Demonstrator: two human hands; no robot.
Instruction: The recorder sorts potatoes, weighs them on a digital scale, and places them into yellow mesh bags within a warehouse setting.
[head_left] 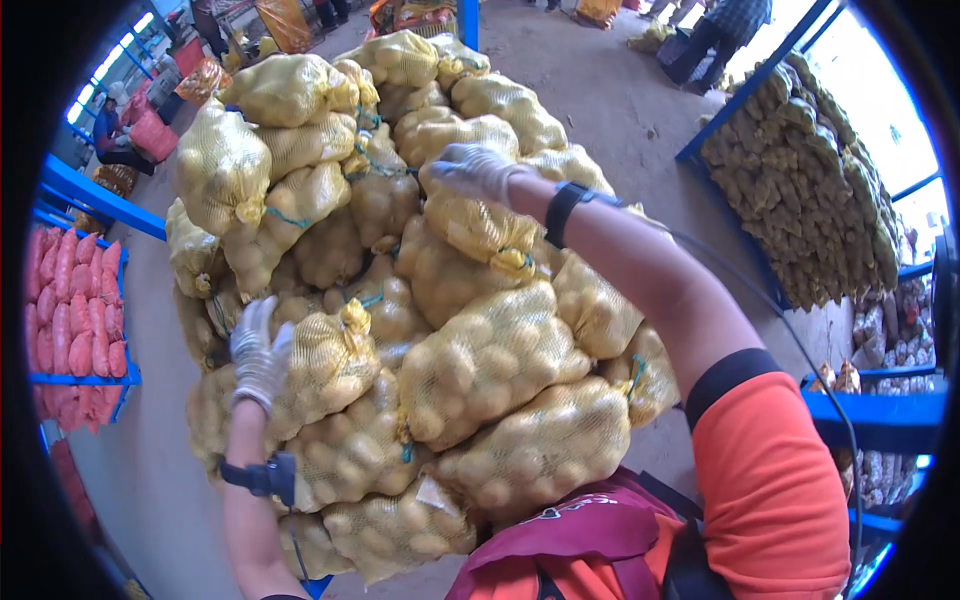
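Observation:
A tall heap of yellow mesh sacks full of round pale produce [490, 365] fills the middle, several tied with green or blue string. My left hand [257, 350], in a whitish glove, is at the upper left corner of a sack [315, 375] on the heap's left side, fingers stretched out and apart. My right hand [475, 170], gloved alike, reaches over the upper right sacks with extended fingers, on or just above a sack [465, 215]; I cannot tell whether it touches. Neither hand grips anything that I can see.
Blue racks hold pink sacks [80, 310] at left and stacked yellowish sacks [800, 180] at right. A blue rail [120, 205] is left of the heap, a blue beam [870, 405] at lower right. People [115, 135] [715, 45] are in the background on the concrete floor [630, 120].

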